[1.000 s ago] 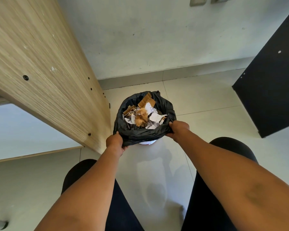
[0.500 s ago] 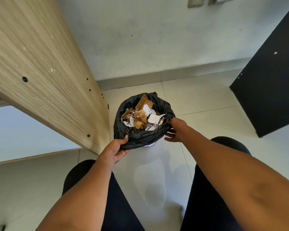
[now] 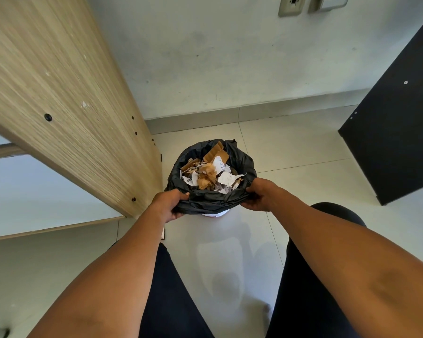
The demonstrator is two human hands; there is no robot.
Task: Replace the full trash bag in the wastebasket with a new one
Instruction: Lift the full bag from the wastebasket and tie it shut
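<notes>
1. A person's left hand [image 3: 168, 203] grips the near left rim of a black plastic trash bag [image 3: 213, 201], fingers curled over the bunched film, at the centre of the frame.
2. The right hand [image 3: 259, 195] grips the near right rim of the same bag, thumb on top.
3. The bag, filled with torn brown cardboard and crumpled white paper scraps [image 3: 209, 174], sits in a white round wastebasket [image 3: 215, 213], of which only a sliver shows below the bag.
4. The wastebasket stands on the pale tiled floor [image 3: 291, 152], just beside a light wood-grain panel [image 3: 66, 93] on the left.
5. A black flat panel [image 3: 396, 132] leans at the right edge; grey wall sockets [image 3: 291, 4] sit at the top.
</notes>
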